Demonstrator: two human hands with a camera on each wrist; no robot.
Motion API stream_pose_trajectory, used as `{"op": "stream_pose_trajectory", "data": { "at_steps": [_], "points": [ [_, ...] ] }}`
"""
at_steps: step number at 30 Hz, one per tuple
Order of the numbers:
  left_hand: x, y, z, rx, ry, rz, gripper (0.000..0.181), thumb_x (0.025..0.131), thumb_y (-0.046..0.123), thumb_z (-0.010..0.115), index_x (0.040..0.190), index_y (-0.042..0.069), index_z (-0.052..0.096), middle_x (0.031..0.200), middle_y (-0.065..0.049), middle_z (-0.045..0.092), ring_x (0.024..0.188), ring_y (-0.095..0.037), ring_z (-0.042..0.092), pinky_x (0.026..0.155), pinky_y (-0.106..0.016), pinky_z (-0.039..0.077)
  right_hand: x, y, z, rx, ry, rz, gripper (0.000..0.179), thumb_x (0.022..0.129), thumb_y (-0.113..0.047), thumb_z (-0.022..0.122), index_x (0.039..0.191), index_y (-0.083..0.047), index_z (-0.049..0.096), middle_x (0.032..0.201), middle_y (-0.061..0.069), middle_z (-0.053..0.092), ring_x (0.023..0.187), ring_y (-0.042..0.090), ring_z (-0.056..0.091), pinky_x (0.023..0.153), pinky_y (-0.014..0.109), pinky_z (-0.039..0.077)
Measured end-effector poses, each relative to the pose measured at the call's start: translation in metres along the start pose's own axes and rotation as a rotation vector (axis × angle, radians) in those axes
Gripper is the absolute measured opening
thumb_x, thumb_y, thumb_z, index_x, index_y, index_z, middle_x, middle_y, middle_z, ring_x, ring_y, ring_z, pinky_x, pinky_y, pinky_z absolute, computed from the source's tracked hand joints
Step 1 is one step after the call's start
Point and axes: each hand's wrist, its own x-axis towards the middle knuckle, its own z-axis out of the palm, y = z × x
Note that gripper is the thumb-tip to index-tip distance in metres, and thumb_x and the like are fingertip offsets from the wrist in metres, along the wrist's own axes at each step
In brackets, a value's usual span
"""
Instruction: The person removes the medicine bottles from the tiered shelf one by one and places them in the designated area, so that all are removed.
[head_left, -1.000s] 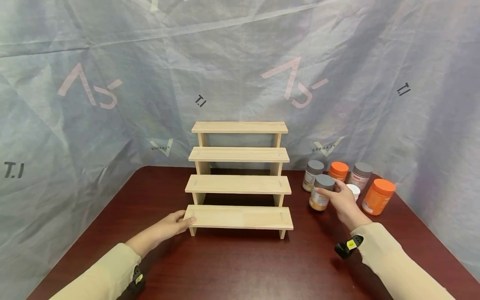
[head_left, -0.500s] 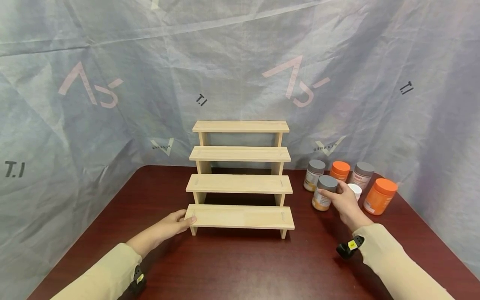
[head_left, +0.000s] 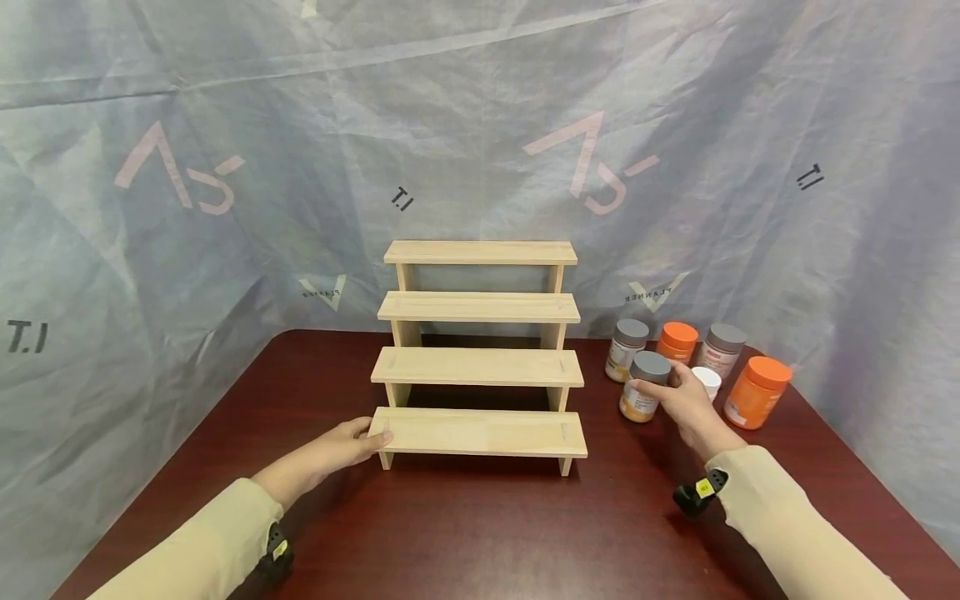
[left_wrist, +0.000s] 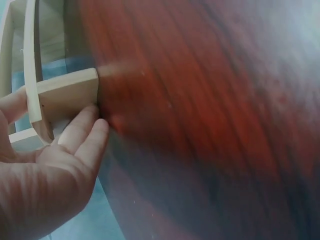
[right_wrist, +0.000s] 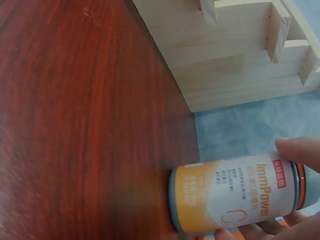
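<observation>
A stepped wooden display stand (head_left: 480,432) with several board shelves stands in the middle of the table. My left hand (head_left: 341,448) grips the left end of its lowest shelf, with the thumb on top. In the left wrist view, the other fingers (left_wrist: 90,140) lie against the stand's side panel (left_wrist: 70,97). To the right of the stand, my right hand (head_left: 688,408) holds a supplement jar (head_left: 638,402) around its upper part. This jar has a grey lid and a white and orange label (right_wrist: 235,192). It looks upright, and its base appears to be on the table.
Behind and right of the held jar stand another grey-lidded jar (head_left: 622,354), an orange-lidded jar (head_left: 677,339), a further grey-lidded jar (head_left: 720,354), a white-capped one (head_left: 708,380) and a large orange jar (head_left: 756,396). Grey sheeting (head_left: 480,125) encloses the dark red table (head_left: 480,533).
</observation>
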Motion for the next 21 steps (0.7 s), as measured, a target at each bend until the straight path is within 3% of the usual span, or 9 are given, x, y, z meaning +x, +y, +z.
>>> {"op": "stream_pose_trajectory", "data": {
  "at_steps": [5, 10, 15, 18, 21],
  "points": [
    [-0.001, -0.003, 0.001, -0.086, -0.031, 0.004, 0.07, 0.099, 0.03, 0.056, 0.143, -0.015, 0.026, 0.137, -0.033, 0.047, 0.133, -0.043, 0.043, 0.111, -0.052, 0.04, -0.002, -0.002, -0.001, -0.027, -0.004, -0.017, 0.081, 0.091, -0.021, 0.068, 0.15, 0.003, 0.019, 0.154, 0.025, 0.028, 0.14, 0.037, 0.03, 0.119, 0.053, 0.027],
    [0.0, -0.005, 0.0, -0.109, -0.02, -0.001, 0.068, 0.099, 0.03, 0.055, 0.144, -0.014, 0.028, 0.136, -0.031, 0.05, 0.132, -0.042, 0.045, 0.111, -0.052, 0.04, -0.004, -0.006, -0.004, -0.015, -0.007, -0.022, 0.084, 0.09, -0.024, 0.07, 0.152, 0.0, 0.018, 0.157, 0.023, 0.024, 0.141, 0.037, 0.027, 0.118, 0.053, 0.027],
    [0.001, -0.008, 0.001, -0.132, 0.005, -0.007, 0.068, 0.099, 0.03, 0.055, 0.144, -0.013, 0.028, 0.136, -0.03, 0.05, 0.132, -0.042, 0.045, 0.111, -0.053, 0.039, -0.007, -0.012, -0.008, 0.008, -0.055, -0.04, 0.086, 0.09, -0.028, 0.071, 0.154, -0.005, 0.017, 0.162, 0.016, 0.009, 0.149, 0.034, 0.008, 0.119, 0.059, 0.02],
    [0.001, -0.009, 0.003, -0.154, 0.019, -0.011, 0.069, 0.099, 0.03, 0.056, 0.145, -0.012, 0.026, 0.137, -0.03, 0.049, 0.133, -0.043, 0.043, 0.112, -0.053, 0.038, -0.009, -0.016, -0.011, -0.025, -0.09, -0.082, 0.088, 0.091, -0.029, 0.069, 0.155, -0.007, 0.014, 0.163, 0.015, 0.007, 0.149, 0.037, 0.002, 0.118, 0.064, 0.016],
    [0.001, -0.008, 0.002, -0.164, 0.025, -0.015, 0.072, 0.099, 0.031, 0.055, 0.147, -0.011, 0.022, 0.14, -0.031, 0.045, 0.134, -0.043, 0.041, 0.114, -0.054, 0.035, -0.011, -0.022, -0.014, -0.091, -0.111, -0.138, 0.09, 0.092, -0.033, 0.068, 0.156, -0.008, 0.01, 0.161, 0.018, 0.013, 0.148, 0.039, 0.008, 0.118, 0.063, 0.016]
  ]
}}
